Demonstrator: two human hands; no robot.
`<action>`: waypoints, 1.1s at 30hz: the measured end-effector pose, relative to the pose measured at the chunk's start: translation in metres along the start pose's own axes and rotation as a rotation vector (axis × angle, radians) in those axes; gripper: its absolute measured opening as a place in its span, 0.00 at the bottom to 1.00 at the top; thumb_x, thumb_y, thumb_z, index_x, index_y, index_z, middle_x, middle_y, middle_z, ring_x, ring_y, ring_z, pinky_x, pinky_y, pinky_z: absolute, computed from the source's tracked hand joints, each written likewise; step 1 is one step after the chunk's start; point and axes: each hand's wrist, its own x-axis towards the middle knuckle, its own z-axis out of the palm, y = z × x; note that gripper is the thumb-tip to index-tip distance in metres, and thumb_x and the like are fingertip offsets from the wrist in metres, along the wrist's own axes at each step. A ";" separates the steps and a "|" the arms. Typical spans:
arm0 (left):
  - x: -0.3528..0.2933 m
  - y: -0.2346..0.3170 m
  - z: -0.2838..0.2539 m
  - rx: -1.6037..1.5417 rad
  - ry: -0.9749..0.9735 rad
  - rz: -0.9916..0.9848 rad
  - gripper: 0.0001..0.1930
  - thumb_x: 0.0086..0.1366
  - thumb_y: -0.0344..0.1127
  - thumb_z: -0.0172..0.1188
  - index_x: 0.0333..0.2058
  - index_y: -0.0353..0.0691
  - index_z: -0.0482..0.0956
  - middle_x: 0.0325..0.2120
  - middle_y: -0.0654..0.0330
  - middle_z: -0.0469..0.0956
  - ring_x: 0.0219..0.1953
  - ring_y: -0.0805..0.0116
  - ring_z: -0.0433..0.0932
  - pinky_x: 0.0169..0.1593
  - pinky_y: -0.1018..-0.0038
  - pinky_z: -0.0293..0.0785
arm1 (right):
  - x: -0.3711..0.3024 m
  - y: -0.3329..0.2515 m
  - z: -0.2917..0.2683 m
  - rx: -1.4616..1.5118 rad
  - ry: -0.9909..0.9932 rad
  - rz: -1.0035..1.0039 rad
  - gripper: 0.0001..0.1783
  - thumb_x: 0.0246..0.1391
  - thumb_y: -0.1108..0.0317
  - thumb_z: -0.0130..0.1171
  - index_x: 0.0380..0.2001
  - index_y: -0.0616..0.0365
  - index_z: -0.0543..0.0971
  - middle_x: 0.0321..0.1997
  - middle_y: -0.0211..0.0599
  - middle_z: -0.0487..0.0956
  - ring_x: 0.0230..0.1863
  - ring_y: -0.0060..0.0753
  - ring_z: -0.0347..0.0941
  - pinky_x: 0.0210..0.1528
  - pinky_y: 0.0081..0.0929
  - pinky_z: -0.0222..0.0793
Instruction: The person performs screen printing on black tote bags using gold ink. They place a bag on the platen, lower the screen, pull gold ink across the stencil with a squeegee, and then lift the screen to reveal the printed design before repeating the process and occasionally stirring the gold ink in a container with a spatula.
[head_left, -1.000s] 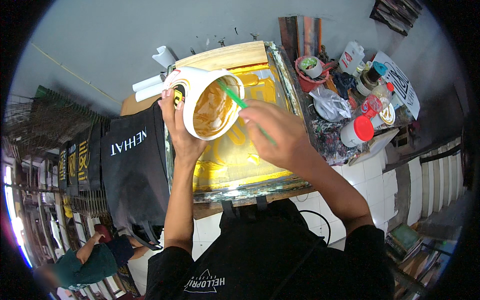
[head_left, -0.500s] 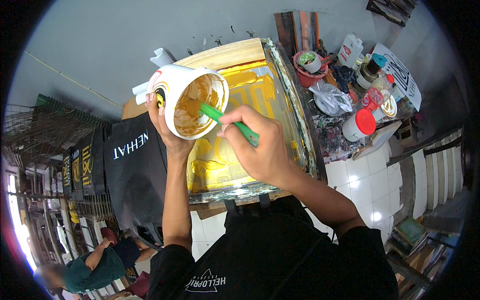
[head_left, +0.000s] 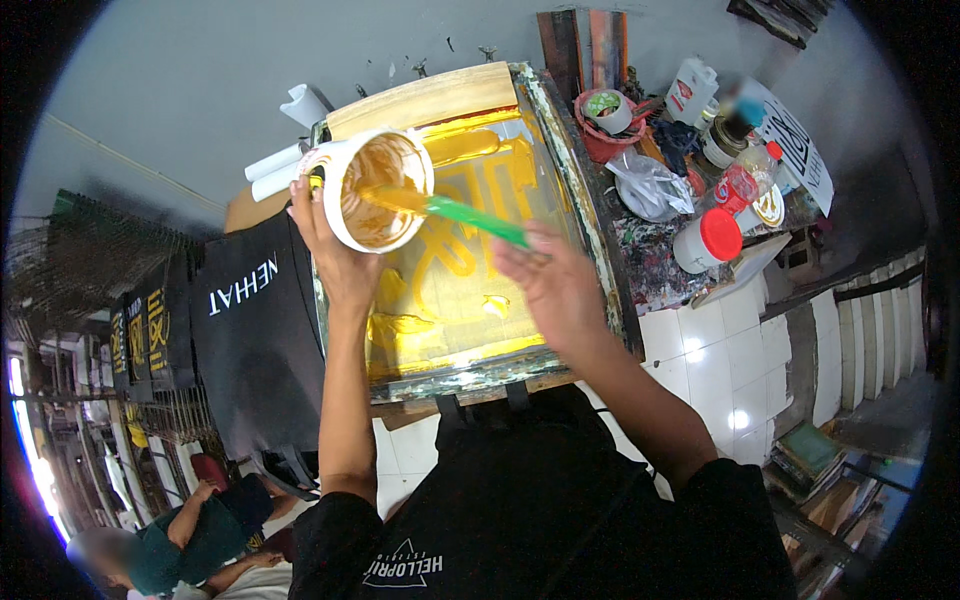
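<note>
White tub (head_left: pixel 375 190) in left hand (head_left: pixel 335 255); right hand (head_left: pixel 550 285), blurred, apparently holds green spatula (head_left: pixel 480 220).

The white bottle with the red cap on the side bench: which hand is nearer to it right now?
Right. The right hand, holding the green spatula, is just left of the red-capped bottle. The left hand holds the white tub farther left.
</note>
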 end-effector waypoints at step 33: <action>-0.035 0.003 -0.058 -0.417 -0.205 -0.505 0.62 0.42 0.38 0.85 0.71 0.31 0.54 0.71 0.43 0.60 0.73 0.51 0.61 0.74 0.60 0.57 | -0.026 -0.150 0.015 -1.420 -0.878 -0.460 0.13 0.43 0.82 0.66 0.35 0.60 0.87 0.47 0.54 0.85 0.46 0.48 0.84 0.49 0.38 0.79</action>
